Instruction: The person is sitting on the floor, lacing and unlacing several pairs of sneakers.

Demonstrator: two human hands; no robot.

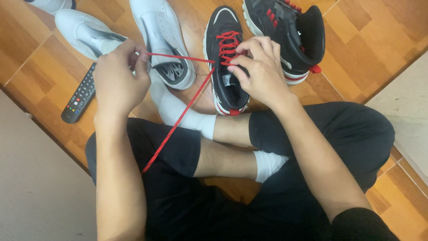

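Observation:
A black sneaker with a red lace stands on the wooden floor in front of my crossed legs. My left hand pinches one end of the red lace and holds it taut, out to the left of the shoe. Fingers of my right hand rest on the sneaker's tongue and pinch the lace at the eyelets. The other lace end trails down across my left knee. A second black sneaker with red trim lies just behind my right hand.
Two white sneakers lie at the upper left. A black remote control lies on the floor beside my left wrist. A pale mat covers the floor at the lower left, another pale surface at the right.

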